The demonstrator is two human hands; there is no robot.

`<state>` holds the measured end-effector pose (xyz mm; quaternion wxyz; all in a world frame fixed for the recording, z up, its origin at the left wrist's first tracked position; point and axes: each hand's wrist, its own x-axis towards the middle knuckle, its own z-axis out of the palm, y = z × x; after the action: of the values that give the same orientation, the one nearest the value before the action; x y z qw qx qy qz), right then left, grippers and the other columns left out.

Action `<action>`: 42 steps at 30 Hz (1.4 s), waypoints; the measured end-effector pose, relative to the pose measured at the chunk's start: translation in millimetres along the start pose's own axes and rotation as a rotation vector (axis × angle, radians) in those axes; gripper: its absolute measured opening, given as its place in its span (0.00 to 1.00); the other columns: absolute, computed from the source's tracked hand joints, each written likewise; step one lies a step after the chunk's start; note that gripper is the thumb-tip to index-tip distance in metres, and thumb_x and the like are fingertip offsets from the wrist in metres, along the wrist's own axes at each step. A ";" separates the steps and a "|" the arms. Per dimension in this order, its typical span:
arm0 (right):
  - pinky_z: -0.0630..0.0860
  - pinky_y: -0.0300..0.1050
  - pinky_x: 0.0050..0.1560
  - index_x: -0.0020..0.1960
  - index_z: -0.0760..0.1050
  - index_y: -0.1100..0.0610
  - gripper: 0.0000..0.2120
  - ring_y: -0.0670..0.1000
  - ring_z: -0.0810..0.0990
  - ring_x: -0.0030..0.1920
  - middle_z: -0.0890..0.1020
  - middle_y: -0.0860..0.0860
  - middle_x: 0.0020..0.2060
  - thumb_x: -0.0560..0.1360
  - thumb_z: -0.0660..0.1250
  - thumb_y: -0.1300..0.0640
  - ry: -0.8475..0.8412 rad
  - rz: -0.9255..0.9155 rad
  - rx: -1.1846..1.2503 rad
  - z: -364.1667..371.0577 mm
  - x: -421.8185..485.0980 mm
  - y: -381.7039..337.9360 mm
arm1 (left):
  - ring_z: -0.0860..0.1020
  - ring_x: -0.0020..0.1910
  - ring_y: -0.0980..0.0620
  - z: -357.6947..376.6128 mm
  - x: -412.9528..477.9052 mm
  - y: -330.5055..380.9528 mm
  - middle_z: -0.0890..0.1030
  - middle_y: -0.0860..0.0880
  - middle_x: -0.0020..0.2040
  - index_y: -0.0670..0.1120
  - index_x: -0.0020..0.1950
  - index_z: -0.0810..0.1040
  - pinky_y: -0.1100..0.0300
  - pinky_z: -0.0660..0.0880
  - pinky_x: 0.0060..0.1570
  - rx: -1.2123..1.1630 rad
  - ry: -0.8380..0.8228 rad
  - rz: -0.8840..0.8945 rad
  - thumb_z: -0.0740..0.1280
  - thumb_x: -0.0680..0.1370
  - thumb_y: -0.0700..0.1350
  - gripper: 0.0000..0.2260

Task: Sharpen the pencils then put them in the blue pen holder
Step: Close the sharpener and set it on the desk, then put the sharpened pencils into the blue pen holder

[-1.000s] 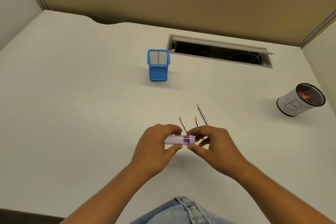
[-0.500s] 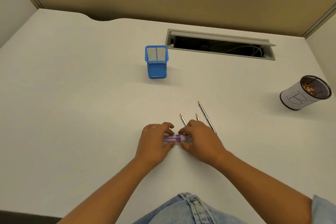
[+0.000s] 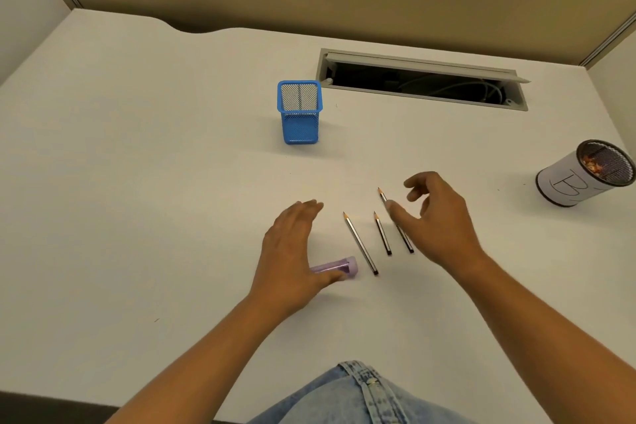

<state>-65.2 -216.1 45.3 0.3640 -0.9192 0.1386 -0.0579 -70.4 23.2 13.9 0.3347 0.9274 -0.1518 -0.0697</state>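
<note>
Three pencils with pointed tips lie side by side on the white desk: the left pencil (image 3: pixel 360 243), the short middle pencil (image 3: pixel 382 233) and the right pencil (image 3: pixel 395 220), partly under my right hand. My right hand (image 3: pixel 435 213) hovers over that pencil, fingers apart, holding nothing. My left hand (image 3: pixel 292 248) is open just left of the pencils, its thumb side against the purple sharpener (image 3: pixel 335 267), which lies on its side on the desk. The blue mesh pen holder (image 3: pixel 299 112) stands upright farther back.
A white-wrapped mesh cup (image 3: pixel 581 179) holding shavings stands at the right. An open cable slot (image 3: pixel 423 83) cuts the desk behind the holder. Beige partition walls close the back and sides. My denim-clad leg (image 3: pixel 358 396) shows at the near edge.
Both hands held the purple sharpener together before. Now it lies on the desk, the left hand has opened beside it, and the right hand has moved right over the pencils.
</note>
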 end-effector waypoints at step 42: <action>0.78 0.43 0.44 0.47 0.80 0.53 0.03 0.46 0.80 0.36 0.82 0.45 0.38 0.73 0.70 0.58 -0.189 0.101 -0.093 7.3 -0.2 26.0 | 0.73 0.63 0.51 -6.6 60.7 16.6 0.77 0.53 0.63 0.53 0.65 0.75 0.55 0.71 0.62 0.130 -0.220 0.078 0.71 0.75 0.52 0.18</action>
<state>-69.4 -229.4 22.2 0.3348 -0.9283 0.1523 0.0539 -15.4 -4.9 27.9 0.2576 0.9274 -0.2275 -0.1479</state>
